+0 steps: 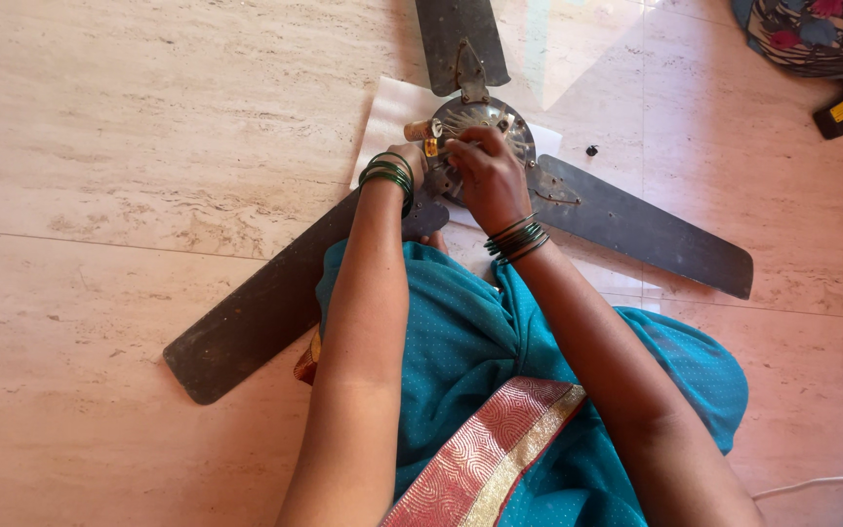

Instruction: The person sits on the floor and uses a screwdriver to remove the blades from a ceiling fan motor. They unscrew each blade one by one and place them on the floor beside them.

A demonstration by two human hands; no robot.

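Head view: ceiling fan (578, 200) lies flat on the tiled floor (129, 146), motor hub (485, 122) over a white sheet (392, 112). Left hand (412, 161) at the hub's left edge, grip closed on a small yellowish tool (423, 130). Right hand (488, 176) rests on the hub, fingers curled; whether it holds anything cannot be told. Small black screw (591, 150) lies just right of the hub.

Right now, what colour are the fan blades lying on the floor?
Dark grey to black, dusty and worn, seen in the head view: fan blades.
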